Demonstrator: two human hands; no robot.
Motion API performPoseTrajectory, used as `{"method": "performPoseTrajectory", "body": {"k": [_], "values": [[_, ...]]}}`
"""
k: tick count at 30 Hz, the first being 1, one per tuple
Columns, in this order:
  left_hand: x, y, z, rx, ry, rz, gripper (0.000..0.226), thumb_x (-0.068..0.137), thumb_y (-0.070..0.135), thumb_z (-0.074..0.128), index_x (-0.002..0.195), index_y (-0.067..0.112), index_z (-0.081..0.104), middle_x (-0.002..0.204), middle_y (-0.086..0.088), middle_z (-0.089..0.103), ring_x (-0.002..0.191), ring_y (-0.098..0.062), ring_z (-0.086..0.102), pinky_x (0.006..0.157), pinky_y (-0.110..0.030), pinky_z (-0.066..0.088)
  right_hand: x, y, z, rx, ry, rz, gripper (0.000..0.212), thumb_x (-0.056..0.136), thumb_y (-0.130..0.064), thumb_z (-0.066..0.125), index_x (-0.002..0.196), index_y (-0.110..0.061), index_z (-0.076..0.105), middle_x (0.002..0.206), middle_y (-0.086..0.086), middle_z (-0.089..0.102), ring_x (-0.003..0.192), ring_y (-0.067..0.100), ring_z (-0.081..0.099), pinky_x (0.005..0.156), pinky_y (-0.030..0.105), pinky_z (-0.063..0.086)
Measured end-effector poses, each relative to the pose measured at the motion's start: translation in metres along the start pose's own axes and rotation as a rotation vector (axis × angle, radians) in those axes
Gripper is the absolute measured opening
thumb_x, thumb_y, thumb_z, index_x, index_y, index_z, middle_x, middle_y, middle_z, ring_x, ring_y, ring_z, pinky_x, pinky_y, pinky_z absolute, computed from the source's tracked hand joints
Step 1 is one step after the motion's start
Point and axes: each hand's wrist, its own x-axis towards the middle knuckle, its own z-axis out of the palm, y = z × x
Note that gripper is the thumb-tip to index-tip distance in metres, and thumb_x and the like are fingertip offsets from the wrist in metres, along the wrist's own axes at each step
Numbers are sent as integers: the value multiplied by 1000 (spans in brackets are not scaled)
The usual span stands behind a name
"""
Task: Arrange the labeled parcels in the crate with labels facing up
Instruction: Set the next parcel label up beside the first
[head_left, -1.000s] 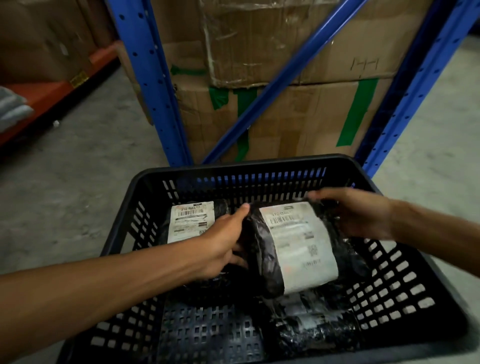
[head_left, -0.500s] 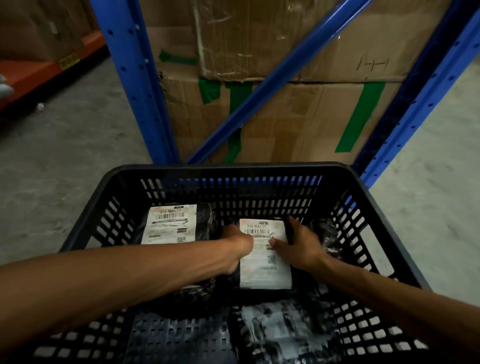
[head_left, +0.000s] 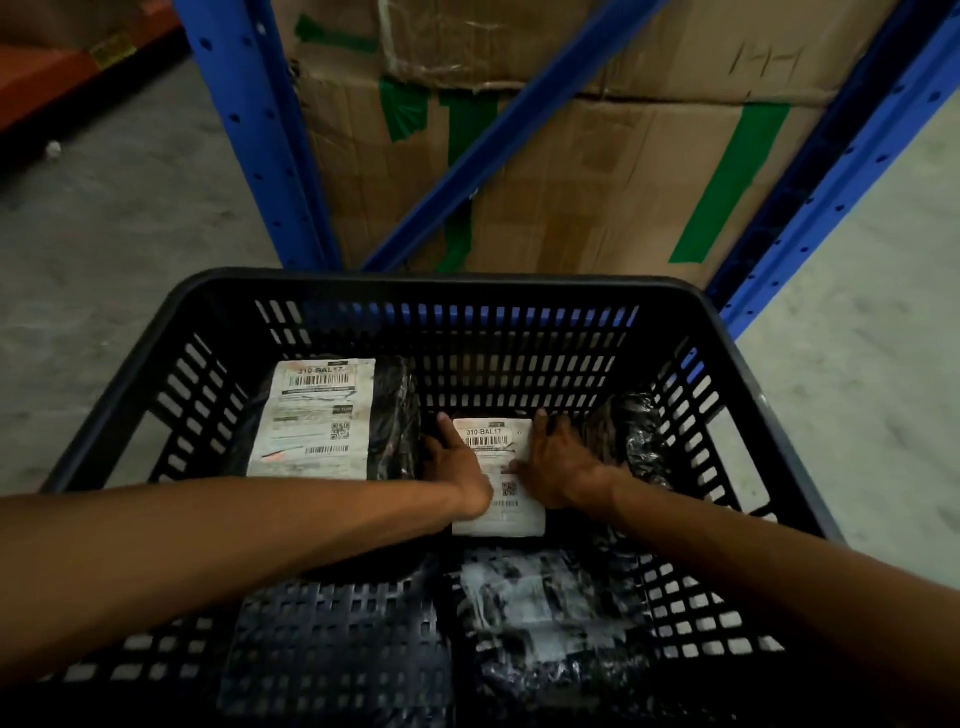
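Between the two hands, inside the black slotted crate (head_left: 447, 283), a black-wrapped parcel (head_left: 493, 441) lies with its white 310-BAL17 label up. The left hand (head_left: 457, 467) and right hand (head_left: 558, 462) press on it with fingers straight. Just left of the left hand a second parcel (head_left: 317, 415) lies label up.
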Motion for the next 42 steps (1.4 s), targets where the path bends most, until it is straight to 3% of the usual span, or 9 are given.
{"method": "performPoseTrajectory", "body": {"k": [2,8,14,20,24,27,31,35,42], "values": [[-5,2,-12,129,-83,79,90,95,17,52,157,7,-12,163,-26,2,150,-42,16,121,-48,20,-11,0,-10,-220,7,-49,74,104,-36,41,159,1,7,165,31,-5,154,47,-4,125,56,10],[-71,-38,-14,517,-520,490,95,90,12,58,157,6,-9,165,-15,-13,155,-28,-5,125,-31,13,-98,14,-36,-260,-81,-432,55,94,-40,59,142,-15,53,134,12,64,121,30,62,98,36,52],[-92,-64,-9,708,-600,660,92,92,20,61,158,3,-1,166,-16,2,154,-24,6,122,-22,9,-139,37,-2,-262,-599,-313,82,95,-60,49,160,-38,5,167,9,25,151,34,30,124,44,24],[-93,-82,-17,544,-550,842,65,94,26,59,150,7,31,156,-13,36,144,-22,35,118,-25,27,-149,38,-5,-71,-445,-415,68,94,-48,60,155,-30,36,156,3,48,141,20,48,116,33,38],[-93,-88,-40,222,-599,769,40,99,30,51,134,12,46,126,-11,63,116,-23,61,99,-30,48,-148,54,-33,250,-381,-399,36,94,-50,59,120,-27,71,113,1,77,99,12,71,89,34,58],[-98,-76,-64,-163,-655,585,44,90,57,39,128,40,52,134,14,61,117,8,58,101,-13,46,-146,67,-59,512,-216,-210,64,74,-82,52,99,-30,79,78,-11,80,62,-1,70,53,16,51],[-82,-52,-83,-713,-574,199,59,92,61,36,121,20,67,115,-6,76,98,-25,73,87,-43,57,-143,68,-65,966,-320,-122,69,56,-86,67,105,-39,78,96,-9,82,80,9,76,69,24,55],[-66,-43,-87,-829,-495,10,60,95,63,29,124,23,64,115,-9,76,97,-30,71,80,-41,58,-131,49,-44,1276,-105,-40,68,56,-43,94,117,-48,63,97,-11,82,86,13,78,70,33,59],[-56,-22,-58,-656,-287,24,70,88,65,47,139,17,52,136,-7,61,126,-28,58,111,-44,42,-96,25,-15,1067,254,-71,88,72,-35,88,146,-20,43,109,-13,71,93,5,69,69,11,55]]}}
